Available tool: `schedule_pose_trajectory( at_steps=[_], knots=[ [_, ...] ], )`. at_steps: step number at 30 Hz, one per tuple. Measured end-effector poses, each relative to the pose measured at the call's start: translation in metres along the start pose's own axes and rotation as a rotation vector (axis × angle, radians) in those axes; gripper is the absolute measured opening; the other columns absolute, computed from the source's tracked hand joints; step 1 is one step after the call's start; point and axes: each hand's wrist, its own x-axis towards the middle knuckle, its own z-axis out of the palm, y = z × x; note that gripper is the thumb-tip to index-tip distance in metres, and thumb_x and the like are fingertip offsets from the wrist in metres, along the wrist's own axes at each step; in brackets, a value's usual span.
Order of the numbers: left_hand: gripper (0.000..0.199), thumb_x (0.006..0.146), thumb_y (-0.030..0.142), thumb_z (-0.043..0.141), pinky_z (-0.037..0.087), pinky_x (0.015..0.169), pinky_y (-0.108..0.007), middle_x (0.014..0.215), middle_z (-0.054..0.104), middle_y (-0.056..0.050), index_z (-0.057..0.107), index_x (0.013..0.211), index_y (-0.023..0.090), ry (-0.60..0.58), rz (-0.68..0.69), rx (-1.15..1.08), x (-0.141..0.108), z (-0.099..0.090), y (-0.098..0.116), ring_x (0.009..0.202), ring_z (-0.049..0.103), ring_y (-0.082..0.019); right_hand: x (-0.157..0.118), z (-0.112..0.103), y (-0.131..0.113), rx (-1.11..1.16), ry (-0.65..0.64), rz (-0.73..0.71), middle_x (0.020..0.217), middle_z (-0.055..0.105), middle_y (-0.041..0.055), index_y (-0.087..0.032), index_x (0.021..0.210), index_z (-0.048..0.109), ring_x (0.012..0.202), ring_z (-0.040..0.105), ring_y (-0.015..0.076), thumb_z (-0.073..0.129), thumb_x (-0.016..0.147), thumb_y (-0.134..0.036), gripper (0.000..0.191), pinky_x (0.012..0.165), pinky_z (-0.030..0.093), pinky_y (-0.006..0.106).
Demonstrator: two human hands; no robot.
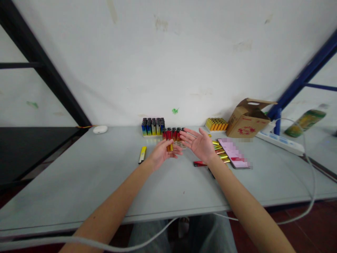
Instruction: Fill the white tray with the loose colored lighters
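Note:
My left hand [163,154] is closed on a red-and-gold lighter [170,147], pinched between thumb and fingers. Just behind it stands a row of red lighters [174,134] with black tops, partly in a clear tray. My right hand [199,144] is open, palm up and fingers stretched out, beside the right end of that row; nothing lies in it. Under and beside my right forearm are a red lighter [199,163] and several gold-coloured lighters [223,155], partly hidden. A yellow lighter [142,154] lies alone left of my left hand.
Blue-and-yellow lighters [152,127] stand packed near the wall. Further right are a block of yellow-orange pieces [217,124], an open cardboard box [247,123], a phone [231,151], a power strip [281,142] and a bottle [305,123]. A white case [100,129] lies left; a white cable [313,175] loops right.

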Motion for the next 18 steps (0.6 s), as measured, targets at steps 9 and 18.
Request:
schedule_pose_trajectory(
  at_steps=[9,18],
  knots=[
    [0.012,0.081,0.005,0.055,0.054,0.063,-0.027,0.089,0.073,-0.013,0.064,0.089,0.008,0.063,0.061,-0.081,-0.002,0.0012,0.0056,0.07,0.069,-0.018,0.0006,-0.0009,0.0004,0.005,0.003,-0.001,0.105,0.073,0.0167,-0.009,0.105,0.066,0.089,0.07,0.0196,0.024,0.097,-0.039,0.052,0.082,0.054,0.033],
    [0.042,0.091,0.045,0.046,0.025,0.037,-0.018,0.047,0.044,0.003,0.062,0.072,0.012,0.003,-0.004,-0.145,0.0015,-0.004,0.0068,0.034,0.031,-0.006,0.0004,0.0018,0.0003,-0.014,0.044,0.017,0.099,0.074,0.0134,-0.012,0.102,0.067,0.082,0.07,0.0181,0.023,0.098,-0.039,0.052,0.075,0.055,0.032]
  ],
)
